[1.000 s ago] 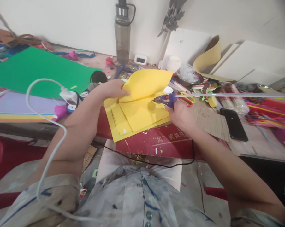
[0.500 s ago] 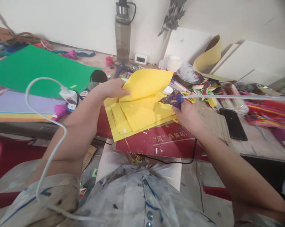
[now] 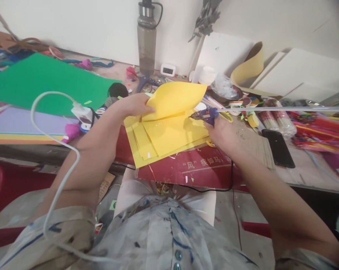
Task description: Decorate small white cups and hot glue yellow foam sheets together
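Yellow paper sheets point(image 3: 169, 137) lie layered in front of me on a red board point(image 3: 169, 176). With my left hand point(image 3: 139, 105) I pinch the edge of the top yellow sheet point(image 3: 177, 98), which is lifted and curls back over the layers below. My right hand point(image 3: 222, 133) is wrapped round a blue hot glue gun point(image 3: 208, 115). Its dark nozzle points left, just over the yellow paper under the raised flap. A long clear glue stick point(image 3: 270, 109) runs out of the gun's rear to the right. Yellow scissor handles show partly behind my right hand.
Green paper point(image 3: 51, 84) and a white charger with its cable point(image 3: 83, 112) are at the left. A water bottle point(image 3: 146, 48) and a small digital clock point(image 3: 167, 70) stand at the back. A black phone point(image 3: 278, 148) and colourful pipe cleaners point(image 3: 324, 131) lie at the right.
The glue gun has tilted slightly and shifted a little, its rear end dipping left with my right hand. My left hand keeps the yellow flap raised as before.
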### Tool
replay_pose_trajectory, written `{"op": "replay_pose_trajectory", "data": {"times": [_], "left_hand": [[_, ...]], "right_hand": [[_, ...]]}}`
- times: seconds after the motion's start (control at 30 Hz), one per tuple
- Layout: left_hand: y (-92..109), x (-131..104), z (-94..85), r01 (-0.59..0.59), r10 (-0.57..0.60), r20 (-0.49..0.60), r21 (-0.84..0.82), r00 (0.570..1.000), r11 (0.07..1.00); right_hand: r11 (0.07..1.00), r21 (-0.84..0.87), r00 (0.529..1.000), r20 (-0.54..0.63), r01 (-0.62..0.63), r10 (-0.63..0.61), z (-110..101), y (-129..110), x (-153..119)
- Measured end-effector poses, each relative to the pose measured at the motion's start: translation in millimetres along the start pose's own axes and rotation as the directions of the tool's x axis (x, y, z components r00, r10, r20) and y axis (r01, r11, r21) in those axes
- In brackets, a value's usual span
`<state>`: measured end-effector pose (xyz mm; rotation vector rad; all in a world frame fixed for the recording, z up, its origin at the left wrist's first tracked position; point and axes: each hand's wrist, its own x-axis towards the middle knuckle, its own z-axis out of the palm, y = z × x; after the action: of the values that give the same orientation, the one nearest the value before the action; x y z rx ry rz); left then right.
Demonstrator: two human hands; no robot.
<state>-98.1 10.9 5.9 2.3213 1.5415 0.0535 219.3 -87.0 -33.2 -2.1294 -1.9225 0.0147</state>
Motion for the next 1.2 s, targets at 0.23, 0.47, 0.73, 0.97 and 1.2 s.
{"op": "replay_pose_trajectory", "data": {"times": [0.23, 0.47, 0.73, 0.97, 1.2], "left_hand": [[0, 2, 0.0, -0.001, 0.001, 0.016, 0.002, 1.0, 1.0], [1, -1, -2.6, 0.013, -0.013, 0.035, -0.011, 0.999, 1.0], [2, -1, -2.2, 0.033, -0.033, 0.016, -0.001, 0.999, 0.999], [-1, 2, -0.6, 0.011, -0.01, 0.025, -0.012, 1.0, 1.0], [-1, 1, -0.4, 0.027, -0.026, 0.017, -0.02, 1.0, 0.999]], "right_hand": [[0.999, 0.035, 1.0, 0.01, 0.017, -0.018, -7, 8, -10], [0.997, 0.064, 0.998, -0.052, 0.05, -0.047, 11, 1, 18], [0.994, 0.069, 0.993, -0.086, 0.09, -0.084, 19, 2, 28], [0.986, 0.119, 0.993, -0.033, 0.114, -0.111, 5, -2, -10], [0.959, 0.206, 0.98, 0.014, 0.193, -0.2, 0, -19, -14]]}}
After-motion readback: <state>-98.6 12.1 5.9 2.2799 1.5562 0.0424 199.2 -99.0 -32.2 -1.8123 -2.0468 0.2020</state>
